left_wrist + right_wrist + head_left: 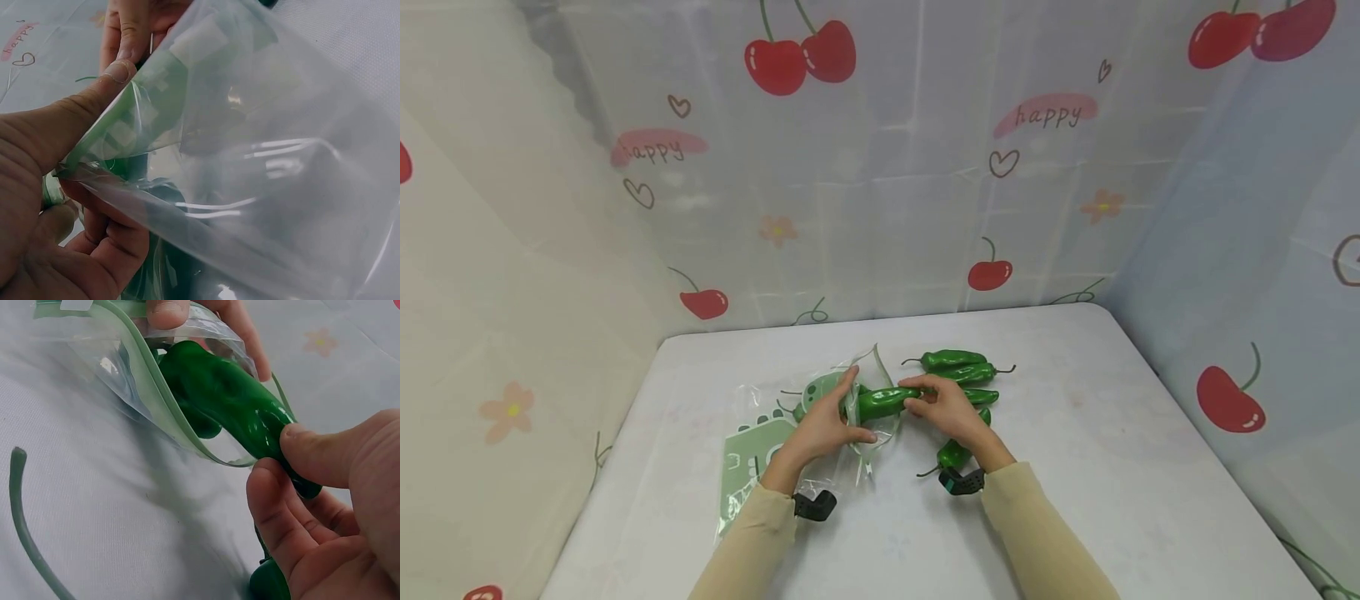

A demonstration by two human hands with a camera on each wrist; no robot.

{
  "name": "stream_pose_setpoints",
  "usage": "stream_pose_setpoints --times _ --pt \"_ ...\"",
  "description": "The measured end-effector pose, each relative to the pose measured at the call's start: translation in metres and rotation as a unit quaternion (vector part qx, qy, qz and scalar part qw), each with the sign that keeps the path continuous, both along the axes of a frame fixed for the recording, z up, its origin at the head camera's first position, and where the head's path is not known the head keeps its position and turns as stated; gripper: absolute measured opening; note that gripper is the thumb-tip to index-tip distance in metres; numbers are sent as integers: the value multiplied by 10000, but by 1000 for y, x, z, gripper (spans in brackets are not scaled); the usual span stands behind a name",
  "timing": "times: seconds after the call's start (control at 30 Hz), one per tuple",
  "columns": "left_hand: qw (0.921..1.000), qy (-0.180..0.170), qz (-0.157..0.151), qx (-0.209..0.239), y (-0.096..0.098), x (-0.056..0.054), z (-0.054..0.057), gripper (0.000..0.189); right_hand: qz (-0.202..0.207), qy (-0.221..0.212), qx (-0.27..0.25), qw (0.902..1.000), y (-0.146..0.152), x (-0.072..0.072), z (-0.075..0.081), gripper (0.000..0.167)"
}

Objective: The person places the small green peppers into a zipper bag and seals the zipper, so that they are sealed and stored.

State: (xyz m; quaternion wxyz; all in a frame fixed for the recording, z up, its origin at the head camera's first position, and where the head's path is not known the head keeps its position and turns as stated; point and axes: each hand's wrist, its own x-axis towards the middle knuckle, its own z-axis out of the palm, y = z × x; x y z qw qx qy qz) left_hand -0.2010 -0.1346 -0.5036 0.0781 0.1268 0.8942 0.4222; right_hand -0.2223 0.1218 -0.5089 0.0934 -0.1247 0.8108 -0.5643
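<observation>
My left hand [825, 429] grips the mouth of a clear zip bag [281, 187] with a light green edge, thumb on one side and fingers on the other. The bag's mouth gapes toward the right. Between thumb and fingertips, my right hand [951, 410] pinches the tip of a shiny green chili pepper [228, 394]. That pepper lies stem end first in the bag's mouth, its tip still outside. Further inside the bag, another green pepper [797, 412] shows partly, with left fingers and plastic covering the rest.
Several green peppers lie right of the bag, among them one at the back [955, 358] and one by the right wrist [953, 456]. A light green printed piece [741, 462] under clear plastic lies flat at left. Printed curtains surround the white table [1112, 500].
</observation>
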Motion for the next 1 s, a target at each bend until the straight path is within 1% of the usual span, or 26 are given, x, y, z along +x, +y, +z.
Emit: stream_pose_setpoints --times 0.13,0.23,0.37,0.53,0.8,1.0 --pt "10000 -27 -1 24 0 -1 1 125 23 -85 -60 9999 -2 -1 1 33" --pt "10000 -40 31 50 0 0 3 125 -42 -185 -99 9998 -4 -2 1 34" --pt "9999 -78 27 124 1 0 4 124 -285 -268 -36 9992 -6 -3 2 32" --pt "9998 -138 50 160 1 0 5 124 -585 -362 15 9976 -9 -4 3 26" --pt "9997 -149 55 173 1 0 6 124 -875 -329 85 9956 -14 -5 3 24" --pt "10000 -60 33 63 2 -1 8 124 -839 -253 -47 9961 -17 -2 6 23"
